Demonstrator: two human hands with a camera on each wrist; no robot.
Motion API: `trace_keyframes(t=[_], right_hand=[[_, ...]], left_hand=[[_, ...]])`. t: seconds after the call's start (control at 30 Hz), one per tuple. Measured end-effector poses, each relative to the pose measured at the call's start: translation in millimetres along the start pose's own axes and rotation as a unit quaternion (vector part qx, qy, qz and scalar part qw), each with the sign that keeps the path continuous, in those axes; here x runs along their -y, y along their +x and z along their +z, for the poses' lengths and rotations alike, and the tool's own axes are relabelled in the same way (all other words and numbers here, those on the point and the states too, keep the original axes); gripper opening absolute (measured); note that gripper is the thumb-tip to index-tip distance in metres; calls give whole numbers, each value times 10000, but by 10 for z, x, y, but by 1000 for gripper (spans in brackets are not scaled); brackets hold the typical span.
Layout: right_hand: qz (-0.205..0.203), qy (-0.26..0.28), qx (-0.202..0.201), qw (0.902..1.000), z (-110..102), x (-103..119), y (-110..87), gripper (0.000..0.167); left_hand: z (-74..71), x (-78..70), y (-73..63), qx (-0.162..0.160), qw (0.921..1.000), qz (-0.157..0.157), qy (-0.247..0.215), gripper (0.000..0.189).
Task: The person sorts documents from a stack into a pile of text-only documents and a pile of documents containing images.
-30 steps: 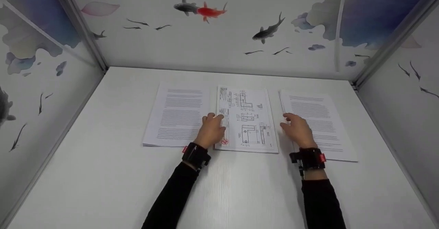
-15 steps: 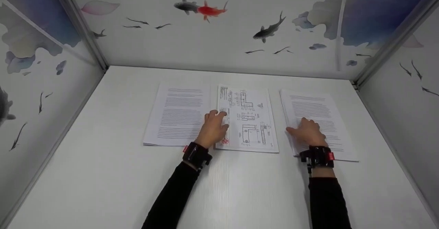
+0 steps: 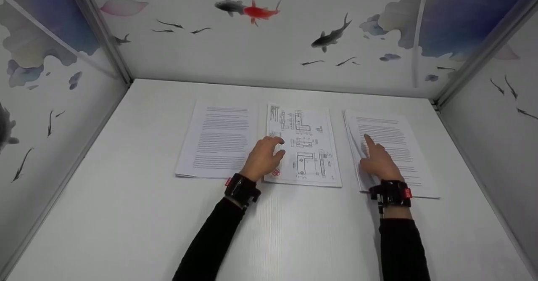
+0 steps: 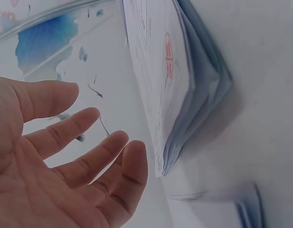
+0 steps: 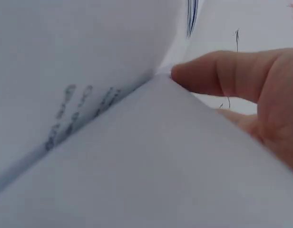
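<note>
Three paper stacks lie side by side. The middle stack [image 3: 311, 146] shows technical drawings and a red stamp; in the left wrist view the same drawing stack [image 4: 151, 71] has fanned lower corners. My left hand [image 3: 264, 157] hovers over its left edge, fingers loosely bent and apart, and the left wrist view shows the left hand [image 4: 80, 156] holding nothing. On the text-printed right stack [image 3: 399, 155], my right hand [image 3: 381, 163] pinches a sheet near its left side. That lifted sheet [image 5: 137, 156] fills much of the right wrist view, partly hiding the fingers behind the thumb [image 5: 208, 73].
Another text-printed stack [image 3: 220, 142] lies at the left, close beside the left hand. Everything rests on a white table [image 3: 294, 230], enclosed by printed panels [image 3: 269, 54] with fish at the back and sides.
My right hand has moved right from the gap onto the right stack, then raised the left edge of a sheet. The left hand has shifted slightly right over the drawings.
</note>
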State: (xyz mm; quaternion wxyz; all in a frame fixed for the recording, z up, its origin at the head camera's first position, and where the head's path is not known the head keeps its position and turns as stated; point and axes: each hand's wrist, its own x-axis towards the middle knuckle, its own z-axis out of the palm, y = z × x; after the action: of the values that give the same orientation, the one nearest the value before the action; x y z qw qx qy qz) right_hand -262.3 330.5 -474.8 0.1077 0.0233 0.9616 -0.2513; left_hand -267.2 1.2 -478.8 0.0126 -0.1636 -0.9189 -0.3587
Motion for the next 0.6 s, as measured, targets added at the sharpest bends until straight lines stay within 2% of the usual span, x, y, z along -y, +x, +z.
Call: trace_keyframes(t=[0.13, 0.23, 0.33, 0.43, 0.47, 0.6], right_hand=[[-216, -435, -54, 9988, 27, 8, -21, 83], [-327, -505, -185, 9980, 26, -8, -37, 80], [-410, -448, -263, 9978, 19, -25, -38, 67], [-246, -268, -252, 9990, 20, -21, -31, 48], [-137, -219, -261, 9993, 25, -19, -26, 49], [201, -205, -307, 9991, 53, -11, -8, 72]], left_hand=[[0, -7, 1, 40, 10000, 19, 3, 37], [-5, -13, 0, 59, 10000, 6, 47, 40], [-11, -20, 0, 82, 9999, -8, 101, 41], [-10, -22, 0, 122, 9998, -26, 134, 42], [-10, -19, 0, 143, 9998, -36, 129, 42], [-11, -2, -4, 184, 9998, -81, 91, 44]])
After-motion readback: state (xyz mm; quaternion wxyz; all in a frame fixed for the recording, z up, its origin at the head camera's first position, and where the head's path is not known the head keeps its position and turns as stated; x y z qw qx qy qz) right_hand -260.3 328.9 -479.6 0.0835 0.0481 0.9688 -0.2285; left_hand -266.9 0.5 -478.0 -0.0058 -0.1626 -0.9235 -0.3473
